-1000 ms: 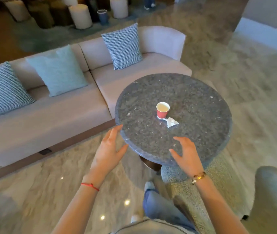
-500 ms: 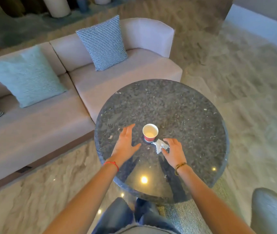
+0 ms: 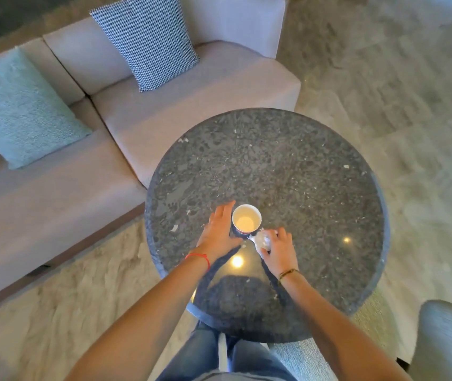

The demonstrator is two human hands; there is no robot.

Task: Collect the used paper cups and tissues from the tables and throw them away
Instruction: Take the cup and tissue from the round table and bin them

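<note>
We are looking straight down at a round dark stone table point(image 3: 288, 166) with a pale sofa point(image 3: 186, 105) behind it. A red paper cup point(image 3: 246, 219) stands upright near the table's middle, its open mouth facing us. Our left hand point(image 3: 219, 229) lies just to the cup's left, fingers spread and curved toward its side, touching or nearly so; we cannot tell which. A crumpled white tissue point(image 3: 260, 240) sits at the cup's near right, against its base. Our right hand point(image 3: 278, 250) is on the tissue, its fingertips closing around it in a pinch. Each hand is nearest its own item, so we judge both lifts can go straight up.
</note>
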